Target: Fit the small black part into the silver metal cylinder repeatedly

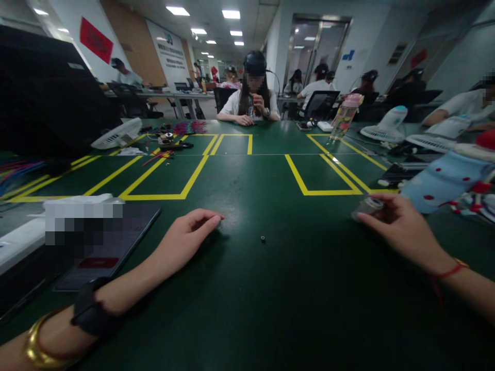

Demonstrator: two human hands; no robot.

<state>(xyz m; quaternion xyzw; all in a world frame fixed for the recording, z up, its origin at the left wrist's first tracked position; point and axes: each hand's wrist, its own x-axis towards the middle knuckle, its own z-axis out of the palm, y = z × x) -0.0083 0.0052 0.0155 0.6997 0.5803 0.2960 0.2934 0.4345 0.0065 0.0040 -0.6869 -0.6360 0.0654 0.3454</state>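
Note:
My left hand [185, 238] rests on the dark green table [247, 288], its fingers loosely curled and holding nothing I can see. My right hand [398, 226] sits at the right with its fingers wrapped round a small clear, jar-like object [367, 206] that stands on the table. A tiny dark part [263, 239] lies on the mat between my hands, nearer the left one. A black band and a gold bangle are on my left wrist, a red string on my right.
A dark tablet [112, 242] lies left of my left hand. Yellow tape boxes [309, 178] mark the table. Small fans [116, 135], coloured wires [189, 127], a bottle [344, 116] and a spotted blue cloth [444, 178] lie around. A person [253, 93] sits opposite; others work behind.

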